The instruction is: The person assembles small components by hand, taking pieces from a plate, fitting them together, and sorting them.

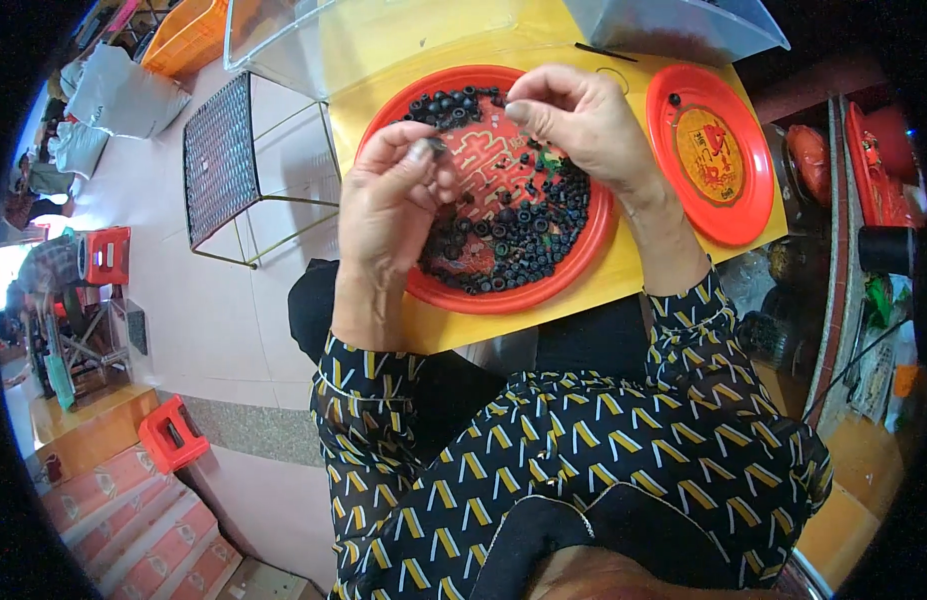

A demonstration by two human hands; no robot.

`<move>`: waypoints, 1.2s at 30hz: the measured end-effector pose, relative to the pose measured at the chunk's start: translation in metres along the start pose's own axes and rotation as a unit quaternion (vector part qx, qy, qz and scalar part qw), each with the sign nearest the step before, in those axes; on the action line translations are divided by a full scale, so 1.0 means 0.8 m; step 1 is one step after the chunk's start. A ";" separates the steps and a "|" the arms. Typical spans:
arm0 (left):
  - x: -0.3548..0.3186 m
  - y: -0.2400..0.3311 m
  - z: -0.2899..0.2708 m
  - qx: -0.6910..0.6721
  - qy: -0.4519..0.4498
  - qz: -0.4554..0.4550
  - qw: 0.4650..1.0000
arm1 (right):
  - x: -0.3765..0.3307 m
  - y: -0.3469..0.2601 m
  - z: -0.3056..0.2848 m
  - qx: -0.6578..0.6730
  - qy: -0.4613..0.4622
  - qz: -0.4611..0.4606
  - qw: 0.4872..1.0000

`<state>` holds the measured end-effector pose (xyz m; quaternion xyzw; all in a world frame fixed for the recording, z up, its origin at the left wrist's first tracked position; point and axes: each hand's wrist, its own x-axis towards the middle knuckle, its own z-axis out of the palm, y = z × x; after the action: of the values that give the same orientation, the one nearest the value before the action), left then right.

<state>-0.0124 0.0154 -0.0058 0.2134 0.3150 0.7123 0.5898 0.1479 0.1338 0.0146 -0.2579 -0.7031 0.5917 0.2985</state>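
Observation:
A round red tray (590, 262) on the yellow tabletop holds many small black ring- and cap-shaped parts (528, 240), possibly rubber. They spread along its near and right side, with another cluster (448, 105) at the far edge. Over the tray's left side, my left hand (388, 205) pinches a small dark part (438, 147) between thumb and forefinger. My right hand (588, 125) hovers above the far right rim, thumb and forefinger pressed together. Whatever lies between those fingertips is too small to make out. The two hands are apart.
To the right lies a second red tray (751, 205) with one black part (674, 99) on it. Clear plastic bins (673, 30) stand along the table's far side, near a thin black stick (605, 52). A woven stool (220, 165) stands left of the table.

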 end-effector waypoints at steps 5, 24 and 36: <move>-0.004 0.016 -0.015 -0.077 0.020 -0.002 0.997 | 0.005 0.012 -0.012 -0.308 0.027 -0.102 0.946; -0.006 0.008 -0.005 0.020 -0.033 -0.005 0.999 | -0.005 0.002 0.009 -0.041 -0.139 0.101 0.984; -0.006 0.001 -0.003 0.061 -0.028 -0.004 0.998 | -0.008 -0.001 0.008 0.191 -0.127 0.108 0.967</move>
<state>-0.0134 0.0099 -0.0066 0.2678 0.3422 0.6830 0.5871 0.1480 0.1248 0.0140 -0.1933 -0.5773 0.7715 0.1846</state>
